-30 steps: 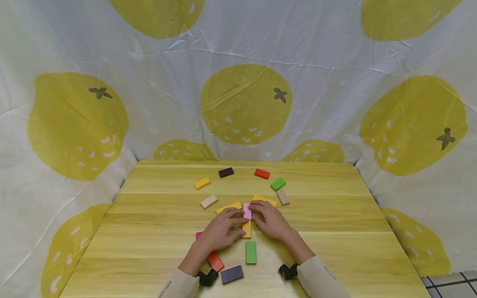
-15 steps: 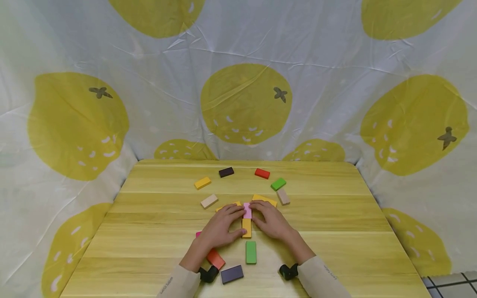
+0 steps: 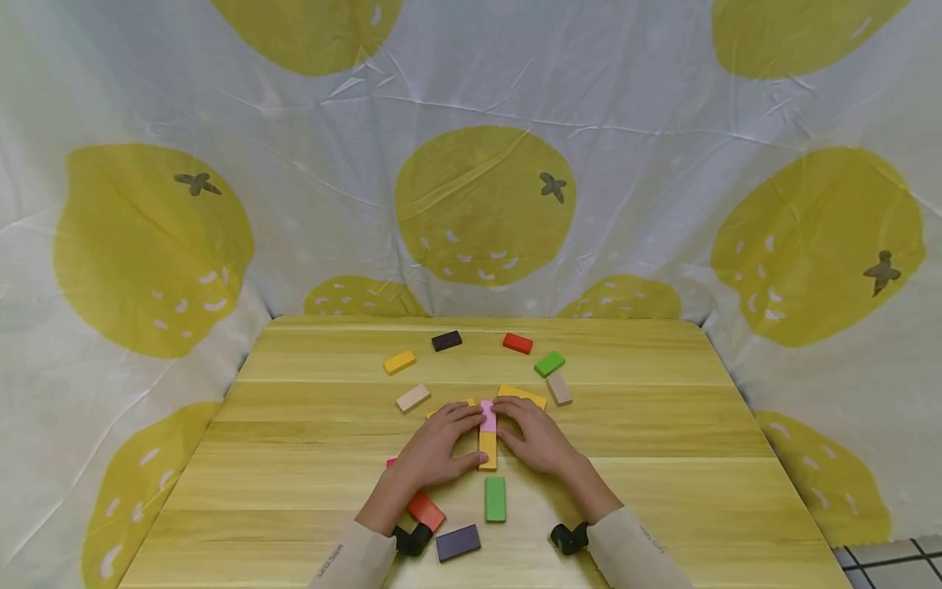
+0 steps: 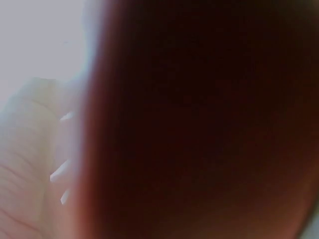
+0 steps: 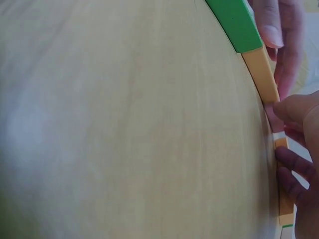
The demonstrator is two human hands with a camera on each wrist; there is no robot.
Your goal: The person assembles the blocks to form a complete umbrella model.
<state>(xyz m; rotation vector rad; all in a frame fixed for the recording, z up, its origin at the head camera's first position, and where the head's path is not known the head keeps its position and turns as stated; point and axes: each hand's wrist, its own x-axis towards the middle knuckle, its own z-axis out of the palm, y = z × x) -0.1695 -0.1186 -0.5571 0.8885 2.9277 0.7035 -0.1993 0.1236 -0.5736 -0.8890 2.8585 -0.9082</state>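
At the lower centre of the frame, a pink rectangular block (image 3: pixel 488 415) sits on a wood-grain table (image 3: pixel 662 425), end to end with a yellow rectangular block (image 3: pixel 487 450) below it. The left hand (image 3: pixel 440 451) touches both blocks; the right hand (image 3: pixel 540 439) touches the pink one's right side, thumb and fingers bent. Whether either hand is gripping cannot be told.

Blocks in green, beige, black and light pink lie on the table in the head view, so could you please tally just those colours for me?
Green blocks: 2
Beige blocks: 2
Black block: 1
Light pink block: 1
Total: 6
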